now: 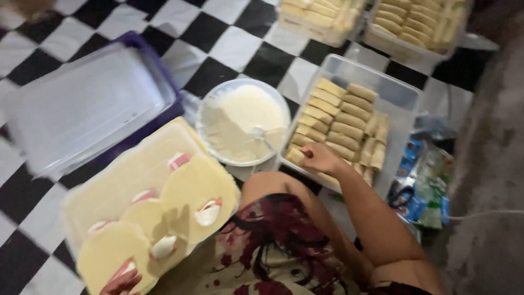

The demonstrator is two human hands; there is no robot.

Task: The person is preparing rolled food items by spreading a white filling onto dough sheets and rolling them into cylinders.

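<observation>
My right hand (pixel 319 157) reaches into a clear plastic container (pixel 401 93) and closes on a pale yellow roll (pixel 295 155) at the near left end of the rows of rolls (pixel 341 123). Only the fingertips of my left hand (pixel 123 283) show at the bottom edge. They rest on a round yellow wrapper (pixel 106 254) beside a pink and white filling strip (pixel 124 269). More round wrappers (pixel 194 186) with filling pieces lie on a pale board (pixel 125 175). My knee in patterned cloth (pixel 278 229) sits between the two hands.
A white bowl (pixel 210 106) of pale paste with a spoon (pixel 261 134) stands between board and container. Two more containers of rolls (pixel 322 16) (pixel 415 24) are at the top. A purple tray under a clear lid (pixel 87 104) lies left, plastic packets (pixel 426 188) right, on a checkered surface.
</observation>
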